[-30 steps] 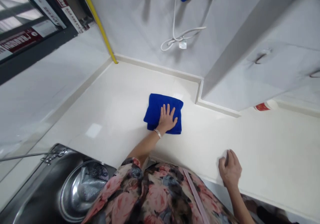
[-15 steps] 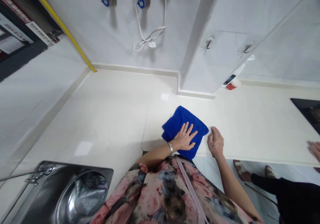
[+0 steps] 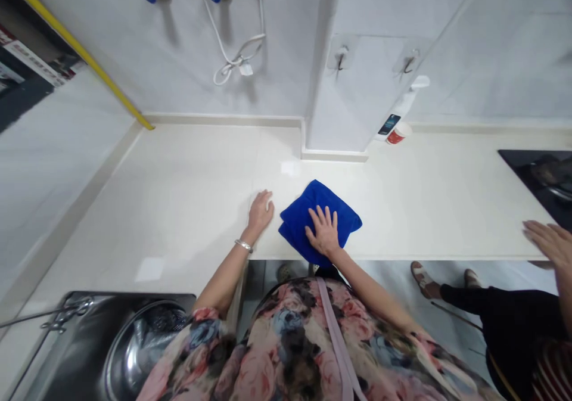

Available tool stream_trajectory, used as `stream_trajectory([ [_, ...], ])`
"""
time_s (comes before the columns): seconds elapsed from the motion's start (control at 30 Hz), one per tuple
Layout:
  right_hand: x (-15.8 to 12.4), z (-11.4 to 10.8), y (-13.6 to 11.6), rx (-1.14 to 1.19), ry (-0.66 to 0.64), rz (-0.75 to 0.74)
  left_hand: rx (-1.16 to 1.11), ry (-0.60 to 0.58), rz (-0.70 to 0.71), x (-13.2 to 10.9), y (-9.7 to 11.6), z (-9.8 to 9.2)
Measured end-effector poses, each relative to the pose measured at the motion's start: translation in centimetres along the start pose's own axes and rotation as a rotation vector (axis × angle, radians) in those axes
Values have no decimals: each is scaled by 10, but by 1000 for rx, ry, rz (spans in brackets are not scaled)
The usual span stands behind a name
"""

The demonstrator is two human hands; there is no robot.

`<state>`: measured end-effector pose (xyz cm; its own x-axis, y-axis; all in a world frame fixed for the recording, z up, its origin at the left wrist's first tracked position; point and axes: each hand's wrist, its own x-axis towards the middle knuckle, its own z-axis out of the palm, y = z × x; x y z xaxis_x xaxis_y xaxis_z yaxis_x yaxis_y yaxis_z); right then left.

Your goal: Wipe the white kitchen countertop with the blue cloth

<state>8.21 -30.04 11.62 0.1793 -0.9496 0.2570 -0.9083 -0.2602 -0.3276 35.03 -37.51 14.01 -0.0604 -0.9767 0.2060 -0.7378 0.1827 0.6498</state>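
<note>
The bench (image 3: 187,168) is a wide, smooth cream slab with a glossy shine. At 7 o'clock a steel sink (image 3: 89,341) holds a round metal bowl (image 3: 143,353), both cut off by the frame edge. The blue cloth (image 3: 344,213), soft and folded, lies at the bench front edge, near the centre. The right hand (image 3: 324,234) rests flat on it, fingers spread apart. The left hand (image 3: 260,209) lies on the bench at 9 o'clock of the cloth, fingers loosely curled, holding nothing. At 3 o'clock another person's hand (image 3: 547,243) is partly cut off.
</note>
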Motion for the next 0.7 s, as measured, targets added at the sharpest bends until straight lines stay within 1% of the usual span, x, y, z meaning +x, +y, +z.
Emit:
stream_trajectory([
  [0.03,0,1,-6,-36,-53,-19,32,7,-21,3,-4,-5],
  [0.1,-4,-4,-7,-75,-125,-61,127,2,-59,7,-6,-7],
  [0.13,-8,-8,-2,-83,-147,-82,182,-8,-78,8,-4,-6],
  [0.2,-20,-19,17,-90,-170,-105,275,-26,-129,9,1,0],
  [0.27,-36,-32,43,-109,-165,-62,319,-22,-199,8,4,8],
  [0.37,-65,-52,91,-180,-128,90,357,-7,-264,1,5,17],
  [0.47,-92,-74,144,-272,-98,239,381,-3,-266,-4,3,21],
  [0.57,-111,-94,194,-348,-77,370,396,9,-257,-7,3,21],
  [0.63,-119,-103,221,-390,-53,462,408,21,-245,-7,4,21],
  [0.7,-122,-107,241,-424,-23,550,422,39,-245,-7,5,21],
])
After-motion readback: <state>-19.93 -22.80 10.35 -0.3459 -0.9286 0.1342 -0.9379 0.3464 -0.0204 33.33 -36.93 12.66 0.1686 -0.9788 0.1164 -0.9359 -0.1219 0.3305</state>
